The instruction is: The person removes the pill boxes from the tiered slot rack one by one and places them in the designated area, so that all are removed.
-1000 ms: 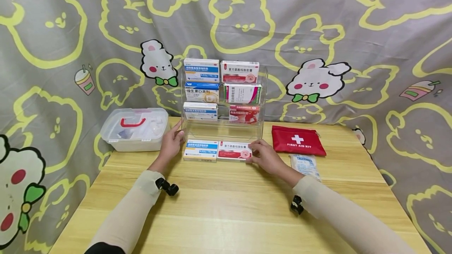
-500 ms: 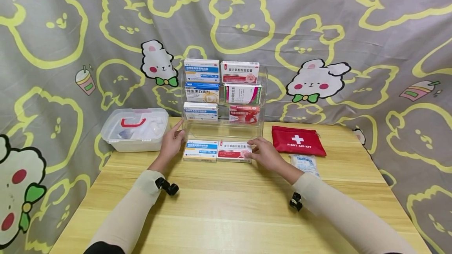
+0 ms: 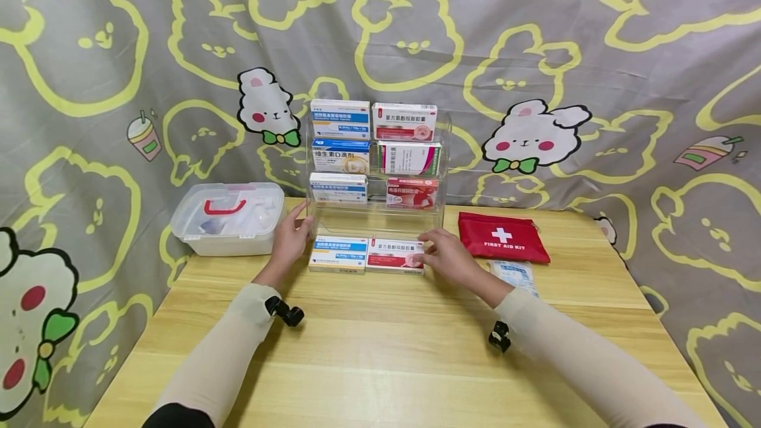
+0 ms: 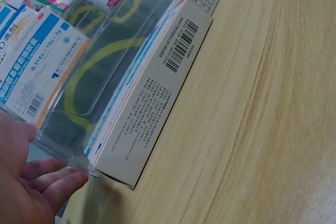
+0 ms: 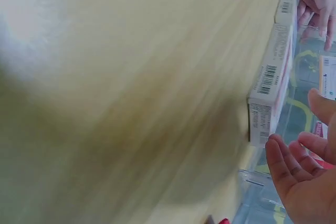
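Observation:
A clear stepped display rack (image 3: 410, 221) stands at the table's back, holding medicine boxes in pairs on its upper tiers. At its front lie a blue-and-white medicine box (image 3: 337, 255) and a red-and-white medicine box (image 3: 389, 256), end to end. My left hand (image 3: 289, 241) rests against the rack's left side; in the left wrist view its fingertips (image 4: 73, 179) meet the clear edge beside the blue-and-white box. My right hand (image 3: 450, 258) is at the right end of the red-and-white box, thumb and fingers spread in the right wrist view. Whether those fingertips (image 5: 273, 142) touch the box is unclear.
Left of the rack stands a translucent lidded case (image 3: 226, 233) with a red handle. On the right lie a red first aid pouch (image 3: 505, 246) and a small clear packet (image 3: 513, 275). A patterned curtain (image 3: 410, 32) hangs behind the table (image 3: 380, 349).
My right thumb has shifted up from the lower right corner of the red-and-white box, and the fingers have loosened. My left hand stays against the rack; the boxes look unmoved.

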{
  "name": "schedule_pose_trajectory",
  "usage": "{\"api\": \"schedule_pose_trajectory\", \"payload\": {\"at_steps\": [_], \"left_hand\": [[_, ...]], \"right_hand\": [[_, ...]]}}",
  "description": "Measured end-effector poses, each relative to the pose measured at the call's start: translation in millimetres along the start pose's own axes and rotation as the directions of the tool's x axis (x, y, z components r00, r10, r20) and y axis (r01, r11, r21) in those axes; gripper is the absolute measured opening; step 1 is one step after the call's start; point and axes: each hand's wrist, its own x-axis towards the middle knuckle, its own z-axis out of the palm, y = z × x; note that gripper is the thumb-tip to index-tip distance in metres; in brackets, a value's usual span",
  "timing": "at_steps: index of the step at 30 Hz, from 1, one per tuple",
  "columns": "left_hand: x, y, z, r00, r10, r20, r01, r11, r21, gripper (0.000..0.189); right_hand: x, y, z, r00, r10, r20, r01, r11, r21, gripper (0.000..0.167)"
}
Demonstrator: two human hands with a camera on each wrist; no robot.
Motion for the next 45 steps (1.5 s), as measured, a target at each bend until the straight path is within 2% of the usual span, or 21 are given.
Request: {"api": "schedule_pose_trajectory", "payload": {"at_steps": [5, 13, 28, 38, 45], "left_hand": [[0.3, 2.0, -1.1, 1.0, -0.009, 0.004, 0.009, 1.0, 0.011, 0.05], [-0.2, 2.1, -0.4, 1.0, 0.007, -0.003, -0.007, 1.0, 0.027, 0.05], [-0.2, 0.1, -0.3, 1.0, 0.023, -0.012, -0.023, 0.999, 0.043, 0.051], [-0.3, 1.9, -0.2, 1.0, 0.015, -0.006, -0.015, 1.0, 0.025, 0.051], [-1.1, 2.9, -1.6, 1.0, 0.006, -0.008, -0.006, 0.999, 0.041, 0.05]], "right_hand": [[8.7, -8.7, -7.7, 0.999, -0.038, -0.016, 0.038, 0.999, 0.004, 0.049], [29.2, -38.4, -23.1, 0.992, -0.111, -0.055, 0.109, 0.993, -0.046, 0.049], [86.4, -92.6, -30.2, 0.983, -0.157, -0.099, 0.148, 0.985, -0.092, 0.048], [123.8, -114.8, -26.6, 0.982, -0.154, -0.104, 0.139, 0.98, -0.139, 0.046], [137.6, -120.3, -21.1, 0.99, -0.11, -0.083, 0.096, 0.983, -0.154, 0.049]]}}
